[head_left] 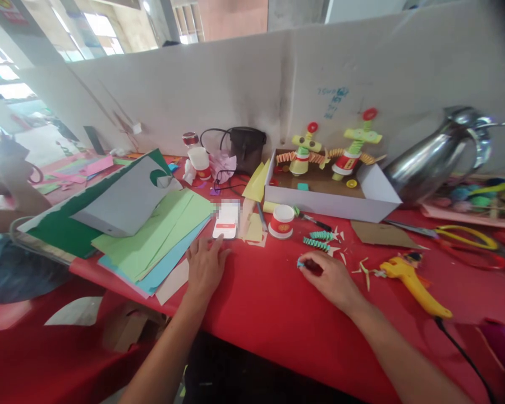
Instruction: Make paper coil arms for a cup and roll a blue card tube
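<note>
My left hand lies on the red table with its fingers spread. A fingertip reaches the lower edge of a phone with a lit white screen. My right hand is closed in a pinch, with a small blue piece at its fingertips; its exact kind is too small to make out. Ahead of that hand lie green folded paper springs among paper scraps. A red and white paper cup stands between my hands, farther back. Right of my right hand rests a yellow glue gun.
Coloured paper sheets cover the left side. Behind, a white box holds two paper-cup figures. A steel jug stands at right, near scissors. A white partition bounds the table. Another person's arm is at far left.
</note>
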A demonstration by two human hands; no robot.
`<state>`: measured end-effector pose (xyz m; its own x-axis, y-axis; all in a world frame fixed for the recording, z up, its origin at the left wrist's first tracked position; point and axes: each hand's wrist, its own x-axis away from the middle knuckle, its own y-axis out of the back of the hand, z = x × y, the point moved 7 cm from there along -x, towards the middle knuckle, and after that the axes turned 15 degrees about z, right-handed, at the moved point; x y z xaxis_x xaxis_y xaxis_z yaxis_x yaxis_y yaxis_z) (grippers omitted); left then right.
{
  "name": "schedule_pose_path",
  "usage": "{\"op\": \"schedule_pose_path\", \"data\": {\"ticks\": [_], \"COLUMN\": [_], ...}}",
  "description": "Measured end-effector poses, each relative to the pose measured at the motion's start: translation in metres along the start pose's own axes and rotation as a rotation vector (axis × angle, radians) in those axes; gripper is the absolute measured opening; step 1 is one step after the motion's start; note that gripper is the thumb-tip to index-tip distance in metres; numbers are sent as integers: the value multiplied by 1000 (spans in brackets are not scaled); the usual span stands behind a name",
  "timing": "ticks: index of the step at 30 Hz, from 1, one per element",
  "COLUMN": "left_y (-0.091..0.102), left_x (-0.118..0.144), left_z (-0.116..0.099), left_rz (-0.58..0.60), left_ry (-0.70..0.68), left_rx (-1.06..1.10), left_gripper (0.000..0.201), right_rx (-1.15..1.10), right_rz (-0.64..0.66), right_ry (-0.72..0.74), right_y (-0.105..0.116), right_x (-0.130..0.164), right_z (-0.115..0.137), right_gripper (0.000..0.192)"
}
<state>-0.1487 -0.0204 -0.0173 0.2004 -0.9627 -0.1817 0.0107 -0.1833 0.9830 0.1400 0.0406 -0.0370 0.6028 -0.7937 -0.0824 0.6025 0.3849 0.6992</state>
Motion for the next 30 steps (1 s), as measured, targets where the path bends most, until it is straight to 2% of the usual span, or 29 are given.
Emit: {"op": "schedule_pose_path", "data": {"ticks": [2, 6, 10, 14, 26, 30], "left_y": [0, 1, 1, 2, 2, 3], "left_x": [1, 1, 1, 0, 1, 1], "left_z": [1, 6, 10, 12, 8, 2], "left_rz": [-5, -29, -62, -70, -28, 2], "left_ry": [3, 37, 58, 61, 50, 28], "left_rx": [10, 54, 102, 125, 82, 42], "left_gripper": [41, 40, 39, 37, 43, 42], "right_rx": [7, -21, -27, -45, -73, -71], "right_rz": [20, -43, 17, -36, 127, 129], "right_ry": [-13, -36, -38, -25, -47, -61], "right_y": [-2, 4, 1, 5, -7, -6], "right_x": [-1, 0, 0, 2, 0, 0], "right_z": [-2, -5, -4, 0, 3, 4], "right_gripper": [7, 7, 4, 6, 3, 3]}}
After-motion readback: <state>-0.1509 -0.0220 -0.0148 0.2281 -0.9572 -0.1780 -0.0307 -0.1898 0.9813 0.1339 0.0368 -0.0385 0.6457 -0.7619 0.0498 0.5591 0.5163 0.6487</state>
